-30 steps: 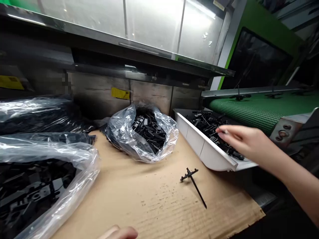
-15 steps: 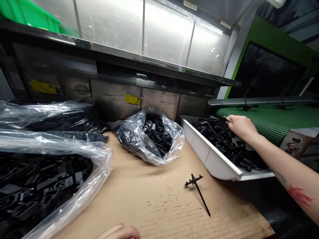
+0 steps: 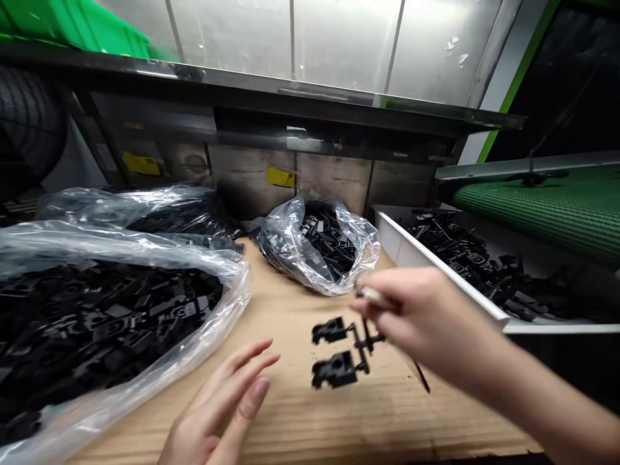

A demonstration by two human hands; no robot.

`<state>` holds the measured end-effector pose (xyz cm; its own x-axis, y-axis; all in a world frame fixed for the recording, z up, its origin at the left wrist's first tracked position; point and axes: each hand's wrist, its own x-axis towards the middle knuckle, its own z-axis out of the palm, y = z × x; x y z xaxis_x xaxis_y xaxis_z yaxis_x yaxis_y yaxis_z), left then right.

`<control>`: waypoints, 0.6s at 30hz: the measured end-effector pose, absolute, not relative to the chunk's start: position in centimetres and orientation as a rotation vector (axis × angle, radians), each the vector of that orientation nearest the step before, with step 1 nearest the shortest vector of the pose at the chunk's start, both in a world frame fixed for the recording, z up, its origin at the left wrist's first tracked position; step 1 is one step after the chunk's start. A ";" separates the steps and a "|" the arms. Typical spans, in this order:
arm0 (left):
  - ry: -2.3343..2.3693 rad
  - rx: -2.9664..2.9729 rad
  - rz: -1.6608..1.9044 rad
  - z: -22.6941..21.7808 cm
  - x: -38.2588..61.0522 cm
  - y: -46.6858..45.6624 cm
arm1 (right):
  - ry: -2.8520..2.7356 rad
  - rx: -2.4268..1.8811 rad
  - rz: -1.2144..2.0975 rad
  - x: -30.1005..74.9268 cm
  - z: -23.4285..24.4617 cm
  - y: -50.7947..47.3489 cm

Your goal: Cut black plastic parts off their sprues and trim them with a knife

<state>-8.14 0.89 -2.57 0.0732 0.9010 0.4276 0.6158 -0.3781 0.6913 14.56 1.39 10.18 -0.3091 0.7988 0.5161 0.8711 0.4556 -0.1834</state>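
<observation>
My right hand is closed, blurred by motion, over the cardboard. From it hangs a black plastic sprue with two black moulded parts on its left side. A small pale object shows at its fingers; its kind is unclear. Beneath that hand, the black stem of a loose sprue lies on the cardboard, mostly covered. To the left, my left hand is open and holds nothing, its fingers pointing toward the hanging parts, apart from them.
A large clear bag full of black parts lies left, another bag behind it. A smaller open bag stands mid-back. At right, a white tray of black pieces sits below a green conveyor belt. A metal shelf crosses above.
My right hand has come from the tray and belt back over the cardboard, now with the sprue and its parts. My left hand has risen into view and opened. The view has shifted.
</observation>
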 end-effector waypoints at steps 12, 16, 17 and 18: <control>1.493 2.720 0.672 -2.4 -6.1 0.5 | -2.454 -1.332 0.301 7.3 5.6 2.9; 1.477 2.872 0.759 -3.3 -6.5 0.6 | -2.141 -1.492 0.799 10.4 6.1 4.7; 1.461 2.909 0.764 -3.5 -6.6 0.6 | -2.051 -1.500 0.953 11.5 5.8 4.9; 1.450 2.942 0.762 -3.7 -6.7 0.7 | -1.956 -1.500 1.067 12.7 5.4 5.0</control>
